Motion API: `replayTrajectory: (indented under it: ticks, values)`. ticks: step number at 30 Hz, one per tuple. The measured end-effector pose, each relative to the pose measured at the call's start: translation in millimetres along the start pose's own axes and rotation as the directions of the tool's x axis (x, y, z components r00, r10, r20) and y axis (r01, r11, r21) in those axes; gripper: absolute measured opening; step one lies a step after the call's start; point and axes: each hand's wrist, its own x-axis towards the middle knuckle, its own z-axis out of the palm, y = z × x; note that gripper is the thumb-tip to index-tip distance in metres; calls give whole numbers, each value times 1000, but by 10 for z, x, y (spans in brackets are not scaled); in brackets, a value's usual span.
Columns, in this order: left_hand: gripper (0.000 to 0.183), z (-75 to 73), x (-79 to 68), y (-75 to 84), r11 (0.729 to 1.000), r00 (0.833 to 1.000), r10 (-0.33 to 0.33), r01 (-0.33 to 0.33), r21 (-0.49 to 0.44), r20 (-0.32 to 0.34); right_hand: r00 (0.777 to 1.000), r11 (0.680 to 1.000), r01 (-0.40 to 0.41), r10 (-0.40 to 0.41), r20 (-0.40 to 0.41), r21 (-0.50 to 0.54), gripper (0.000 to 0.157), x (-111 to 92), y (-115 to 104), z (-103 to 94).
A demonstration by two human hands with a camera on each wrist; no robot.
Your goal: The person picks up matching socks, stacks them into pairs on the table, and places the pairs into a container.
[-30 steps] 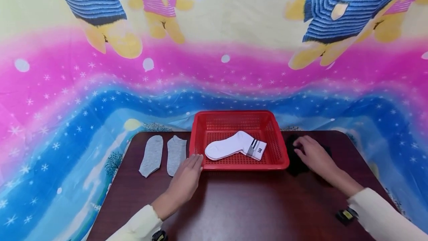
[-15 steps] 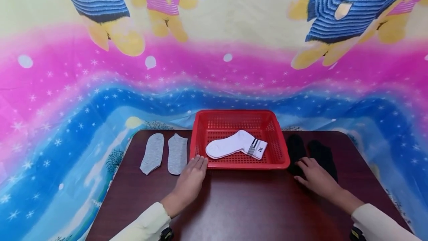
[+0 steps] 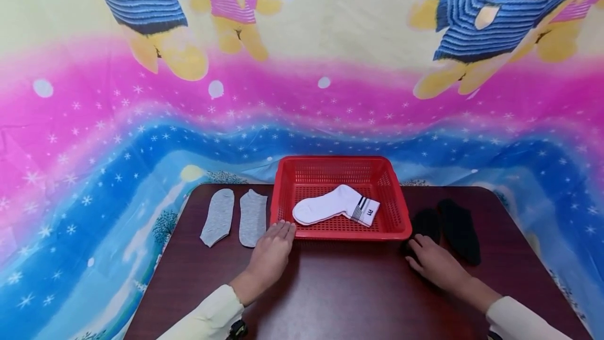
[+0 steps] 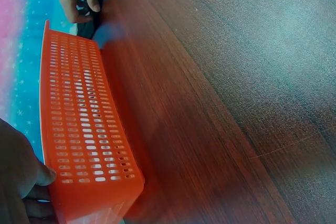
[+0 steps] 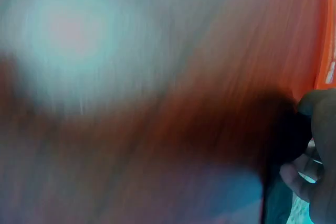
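Note:
A red plastic basket (image 3: 355,234) stands at the back of the table, and a white sock pair (image 3: 321,209) with black stripes lies in it. My left hand (image 3: 269,253) rests with straight fingers on the basket's near left corner; the left wrist view shows its fingertips at the rim. To the right of the basket, my right hand (image 3: 436,264) pinches the near end of a black sock (image 3: 426,223). Its thumb and curled fingers also show around the dark cloth (image 5: 291,137) in the right wrist view. A second black sock (image 3: 460,232) lies just right of it.
Two grey socks (image 3: 218,216) (image 3: 253,219) lie side by side left of the basket. The dark brown wooden table (image 3: 349,287) extends toward me. Behind it hangs a printed cloth (image 3: 302,98) with bears and snowflakes.
The black socks have gone from a dark heap to lying side by side, the left one drawn nearer me. My right hand has come toward me; my left stays at the basket corner.

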Motion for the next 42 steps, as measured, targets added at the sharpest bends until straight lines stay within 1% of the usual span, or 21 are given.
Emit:
replayTrajectory:
  ticks: [4, 7, 10, 13, 17, 19, 20, 23, 26, 29, 31, 33, 35, 37, 38, 39, 40, 42]
  values:
    - [44, 0, 1, -2, 1000, 1000, -4, 4, -9, -1, 995, 995, -65, 59, 81, 73, 22, -20, -221, -26]
    - [43, -3, 4, -5, 1000, 1000, -5, 5, -11, -4, 986, 983, -120, 102, 129, 141, 20, -32, -395, -41]
    - [41, -7, 8, -8, 1000, 1000, -5, 5, -14, -9, 975, 967, -173, 142, 168, 188, 21, -29, -569, -38]
    - [40, -7, 12, -8, 1000, 1000, -4, 4, -16, -16, 958, 940, -242, 191, 216, 240, 25, -18, -752, -51]
    - [37, -1, 8, -5, 1000, 999, -4, 3, -18, -32, 913, 889, -349, 252, 321, 296, 30, 26, -1009, -107]
    - [36, 1, 4, -4, 1000, 999, -3, 3, -17, -44, 896, 873, -382, 269, 354, 304, 30, 61, -1131, -125]
    - [35, 4, 3, -6, 1000, 999, -2, 1, -18, -53, 892, 868, -390, 274, 360, 306, 31, 80, -1191, -128]
    - [34, 8, 4, -6, 1000, 997, 3, -4, -20, -77, 904, 857, -386, 277, 325, 342, 33, 129, -1361, -116]
    - [34, 12, 8, -7, 1000, 995, 4, -6, -25, -98, 925, 838, -359, 263, 273, 411, 37, 172, -1530, -86]
    - [35, 11, 9, -9, 1000, 995, 3, -6, -30, -101, 942, 792, -326, 229, 245, 516, 36, 217, -1695, -49]
    - [35, 7, 8, -10, 999, 996, -1, -2, -34, -91, 953, 743, -296, 188, 237, 600, 33, 254, -1796, -23]
    - [36, -1, 2, -8, 999, 997, -9, 7, -39, -73, 957, 664, -281, 137, 257, 693, 31, 294, -1891, -2]
    - [38, -5, -4, -8, 999, 998, -21, 18, -44, -56, 956, 584, -276, 87, 279, 764, 30, 338, -1971, 19]
    - [39, -12, -9, -6, 998, 999, -29, 26, -52, -44, 954, 533, -277, 51, 296, 800, 30, 377, -2030, 35]
    - [40, -14, -11, -6, 998, 999, -33, 30, -59, -41, 953, 516, -278, 40, 301, 810, 30, 392, -2049, 38]
    - [40, -17, -11, -5, 997, 998, -36, 33, -72, -43, 953, 509, -276, 33, 302, 815, 30, 402, -2060, 37]
    - [40, -18, -11, -5, 995, 998, -42, 37, -93, -49, 954, 511, -270, 29, 298, 816, 30, 406, -2058, 31]
    - [42, -25, -16, 2, 989, 996, -48, 36, -142, -79, 963, 534, -241, 26, 269, 810, 28, 400, -2028, 8]
